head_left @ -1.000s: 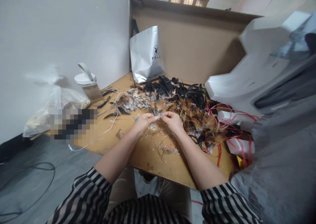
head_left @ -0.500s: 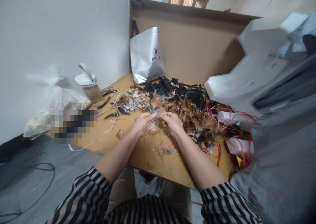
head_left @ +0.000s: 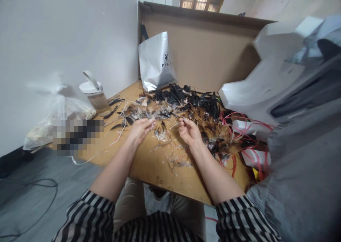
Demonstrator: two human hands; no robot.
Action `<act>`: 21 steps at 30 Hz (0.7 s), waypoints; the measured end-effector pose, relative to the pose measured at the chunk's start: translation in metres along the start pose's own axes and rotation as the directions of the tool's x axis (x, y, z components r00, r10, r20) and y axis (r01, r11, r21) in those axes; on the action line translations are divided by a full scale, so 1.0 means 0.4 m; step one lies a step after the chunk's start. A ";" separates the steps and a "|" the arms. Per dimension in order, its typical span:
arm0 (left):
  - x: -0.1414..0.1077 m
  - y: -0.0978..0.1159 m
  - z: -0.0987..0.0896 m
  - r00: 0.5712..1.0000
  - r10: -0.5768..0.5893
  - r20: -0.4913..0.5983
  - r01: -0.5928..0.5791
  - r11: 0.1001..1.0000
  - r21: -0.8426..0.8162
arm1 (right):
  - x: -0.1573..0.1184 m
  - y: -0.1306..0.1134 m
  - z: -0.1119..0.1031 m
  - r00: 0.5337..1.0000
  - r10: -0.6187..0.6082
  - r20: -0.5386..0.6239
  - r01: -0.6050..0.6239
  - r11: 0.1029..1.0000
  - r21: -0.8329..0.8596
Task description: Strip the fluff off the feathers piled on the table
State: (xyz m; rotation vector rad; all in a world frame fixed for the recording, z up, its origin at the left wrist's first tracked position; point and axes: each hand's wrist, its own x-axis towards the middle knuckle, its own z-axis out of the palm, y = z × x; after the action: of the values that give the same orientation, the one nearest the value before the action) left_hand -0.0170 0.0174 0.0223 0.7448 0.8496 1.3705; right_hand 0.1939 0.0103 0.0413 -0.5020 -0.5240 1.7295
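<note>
Black feathers (head_left: 205,101), brown feathers (head_left: 213,128) and paler greyish ones (head_left: 138,112) lie heaped across the wooden table (head_left: 151,169). My left hand (head_left: 142,128) is raised at the pile's left front, thumb and fingertips pinched on something too small to make out. To its right, my right hand (head_left: 188,130) has its thumb and forefinger together on a thin dark piece, perhaps a quill; what it is stays unclear. Between the hands a small tuft of feathers (head_left: 161,131) rests on the table, with loose scraps (head_left: 179,160) in front of it.
A lidded cup (head_left: 93,92) and a plastic bag (head_left: 62,110) stand at the left. Behind the pile is a silver bag (head_left: 157,62) against a cardboard panel (head_left: 210,50). Red strings (head_left: 259,160) tangle around white blocks at the right.
My hands were together over the pile's front edge and have moved apart, left hand leftward, right hand slightly rightward. The small tuft between them now shows fully.
</note>
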 end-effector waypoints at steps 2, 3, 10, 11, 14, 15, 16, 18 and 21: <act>-0.004 0.033 -0.044 0.997 0.063 -0.053 -0.057 0.993 0.101 | 0.002 -0.006 -0.008 1.000 -0.021 0.007 0.021 1.000 0.020; -0.006 0.049 -0.068 0.995 0.073 -0.066 -0.060 0.982 0.180 | 0.004 -0.007 -0.011 0.999 -0.032 0.012 0.032 0.999 0.014; -0.034 0.129 -0.165 0.986 0.149 -0.076 -0.056 0.724 0.688 | 0.006 0.006 -0.011 0.999 -0.044 0.032 0.048 0.987 -0.152; -0.039 0.139 -0.165 0.977 0.204 -0.060 -0.103 0.702 0.705 | 0.004 0.008 -0.008 0.999 -0.039 0.034 0.045 0.982 -0.181; -0.054 0.173 -0.155 0.945 0.328 -0.021 -0.209 0.650 0.730 | -0.004 0.014 0.000 0.999 -0.022 0.024 0.028 0.961 -0.276; -0.059 0.183 -0.148 0.936 0.351 0.001 -0.241 0.640 0.730 | -0.007 0.016 0.003 1.000 -0.018 0.015 0.021 0.950 -0.310; -0.063 0.192 -0.141 0.931 0.365 0.017 -0.262 0.634 0.728 | -0.009 0.019 0.006 1.000 -0.014 0.008 0.015 0.939 -0.344; -0.069 0.202 -0.127 0.943 0.331 0.025 -0.247 0.650 0.719 | -0.012 0.025 0.010 1.000 -0.010 0.003 0.010 0.912 -0.410; -0.068 0.200 -0.115 0.980 0.199 0.026 -0.158 0.685 0.711 | -0.013 0.036 0.009 1.000 -0.005 0.012 0.011 0.872 -0.489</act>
State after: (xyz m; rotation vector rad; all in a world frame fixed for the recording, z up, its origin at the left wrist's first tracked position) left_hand -0.0977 -0.0056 0.0693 1.4298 1.4162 1.2140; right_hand 0.1815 0.0022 0.0359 -0.8478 -0.9824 1.5851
